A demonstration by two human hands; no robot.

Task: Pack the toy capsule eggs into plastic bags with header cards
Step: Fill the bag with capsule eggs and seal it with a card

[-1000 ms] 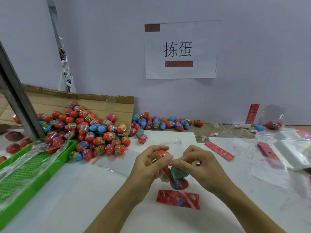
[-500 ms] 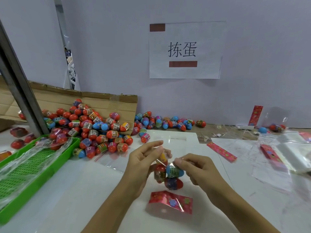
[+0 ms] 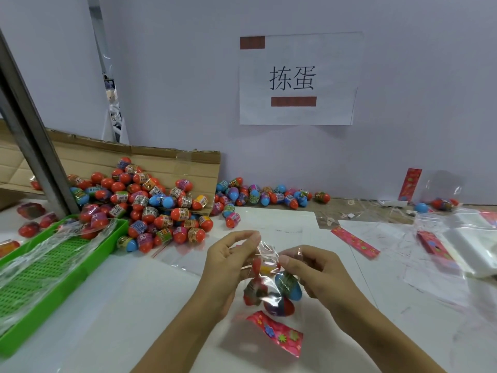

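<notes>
From the head camera, a wall sign reads "拣蛋", while above the white tabletop the left hand and right hand each pinch the mouth of a clear plastic bag of capsule eggs, whose label print is too blurred to read, its red header card at the bottom.

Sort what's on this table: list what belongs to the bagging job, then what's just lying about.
In use:
left hand and right hand, both pinching the clear plastic bag
capsule eggs in the bag
red header card
heap of loose red and blue capsule eggs

Lying about:
green plastic tray
white paper sign
brown cardboard flap
</notes>
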